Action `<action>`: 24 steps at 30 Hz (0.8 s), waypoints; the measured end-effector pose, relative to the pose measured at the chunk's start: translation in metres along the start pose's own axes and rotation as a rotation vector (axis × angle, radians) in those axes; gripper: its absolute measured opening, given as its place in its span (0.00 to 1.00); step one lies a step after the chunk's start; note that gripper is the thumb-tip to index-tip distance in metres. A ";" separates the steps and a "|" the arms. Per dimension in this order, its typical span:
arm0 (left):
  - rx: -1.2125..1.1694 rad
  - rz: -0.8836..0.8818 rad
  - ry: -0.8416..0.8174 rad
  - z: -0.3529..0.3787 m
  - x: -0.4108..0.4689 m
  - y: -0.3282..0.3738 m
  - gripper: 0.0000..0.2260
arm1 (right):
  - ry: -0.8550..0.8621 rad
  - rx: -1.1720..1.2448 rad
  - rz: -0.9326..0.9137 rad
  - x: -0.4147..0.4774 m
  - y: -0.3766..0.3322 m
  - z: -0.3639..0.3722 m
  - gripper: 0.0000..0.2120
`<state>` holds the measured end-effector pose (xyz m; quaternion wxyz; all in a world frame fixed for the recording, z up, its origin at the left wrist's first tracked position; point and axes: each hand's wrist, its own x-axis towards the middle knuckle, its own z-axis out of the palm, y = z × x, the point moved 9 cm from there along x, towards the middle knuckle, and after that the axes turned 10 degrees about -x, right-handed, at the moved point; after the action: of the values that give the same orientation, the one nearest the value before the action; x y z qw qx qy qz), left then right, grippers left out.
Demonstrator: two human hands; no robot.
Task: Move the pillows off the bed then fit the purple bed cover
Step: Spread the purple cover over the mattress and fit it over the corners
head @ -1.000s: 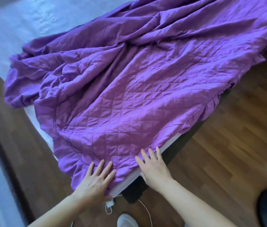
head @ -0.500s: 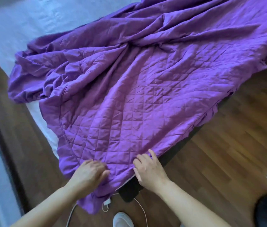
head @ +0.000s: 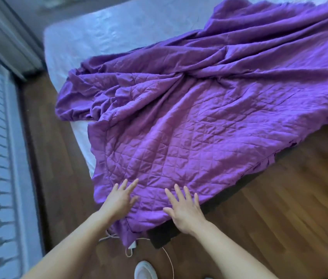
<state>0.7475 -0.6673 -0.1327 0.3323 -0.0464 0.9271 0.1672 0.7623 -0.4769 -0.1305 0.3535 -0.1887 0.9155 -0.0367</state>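
Observation:
The purple quilted bed cover (head: 189, 137) lies rumpled across the white mattress (head: 102, 37), with its near corner draped over the bed's corner and its frilled edge hanging down. My left hand (head: 119, 199) rests flat on that corner with fingers spread. A little to its right, my right hand (head: 184, 210) presses flat on the cover at the bed's edge, fingers straight. No pillows are in view. The far left part of the mattress is bare.
Brown wooden floor (head: 269, 218) surrounds the bed. A white cable (head: 169, 262) and a small white plug lie on the floor below the corner, beside a white slipper (head: 145, 271). A white slatted door and a frame stand at the left.
Half a second ago my left hand had bunched the cover's corner and pulled it down; now both hands lie flat with spread fingers on the corner. The camera has swung left.

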 end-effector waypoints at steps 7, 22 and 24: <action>-0.585 -0.093 0.176 -0.045 -0.141 0.005 0.27 | 0.005 -0.012 -0.081 -0.082 -0.042 -0.056 0.28; -0.963 -0.168 0.313 -0.151 -0.274 -0.117 0.26 | 0.070 -0.101 -0.115 -0.111 -0.231 -0.155 0.27; -0.987 -0.169 0.334 -0.169 -0.281 -0.142 0.25 | 0.086 -0.111 -0.124 -0.102 -0.260 -0.165 0.26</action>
<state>0.8917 -0.8652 0.1278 0.1311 -0.2981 0.7713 0.5469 0.8060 -0.6909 0.1097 0.2999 -0.2627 0.9170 -0.0157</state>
